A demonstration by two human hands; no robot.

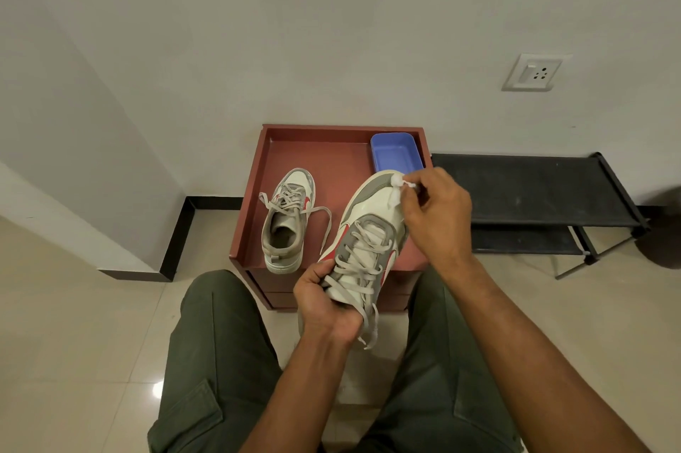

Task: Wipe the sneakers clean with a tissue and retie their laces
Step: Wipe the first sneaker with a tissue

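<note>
Bare tray floor (324,157) between second sneaker (289,220) and blue tub (394,154).

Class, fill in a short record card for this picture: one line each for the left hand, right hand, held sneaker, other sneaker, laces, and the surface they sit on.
left hand: grips the heel end of the held sneaker
right hand: pinches a white tissue against the toe
held sneaker: raised above the tray, toe pointing away
other sneaker: stands on the tray, to the left
laces: loose on both shoes
surface: red-brown tray on a low stand
also there: blue tub at the tray's far right corner
</note>
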